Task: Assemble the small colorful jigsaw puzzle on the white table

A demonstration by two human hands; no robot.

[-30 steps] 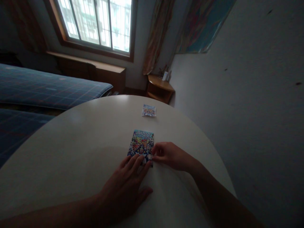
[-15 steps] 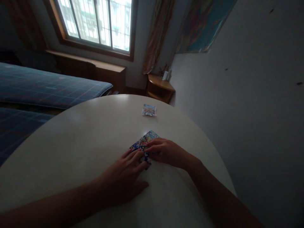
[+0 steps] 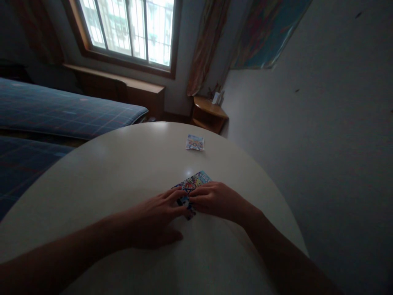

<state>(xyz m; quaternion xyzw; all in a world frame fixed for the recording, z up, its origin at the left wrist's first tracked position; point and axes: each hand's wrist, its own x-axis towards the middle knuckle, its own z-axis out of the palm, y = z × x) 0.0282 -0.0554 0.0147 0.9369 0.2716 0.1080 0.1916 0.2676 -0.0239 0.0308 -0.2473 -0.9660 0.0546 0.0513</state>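
A colourful printed flat sheet (image 3: 196, 178), perhaps a booklet or card, lies slantwise on the white round table (image 3: 129, 172). On its left part rests my left hand (image 3: 156, 219), fingers stretched and spread, thumb held apart over the tabletop. My right hand (image 3: 213, 198) covers the sheet's right side, its bent fingers close together and touching the print near my left fingertips. The right thumb is hidden, as are the parts of the sheet beneath both hands. Farther away on the table lies a small printed packet or card (image 3: 195, 143), untouched.
Beyond the table, a mattress with blue checks (image 3: 67, 108) stands at the left. A wooden corner shelf (image 3: 210, 107) with small items is near the far edge, below a curtain (image 3: 204, 53) and beside the window (image 3: 129, 30). A bare wall (image 3: 322, 135) runs along the right.
My left hand has drawn slightly to the left, its thumb farther from the sheet. My right hand stays on the sheet. The whole view has shifted a little.
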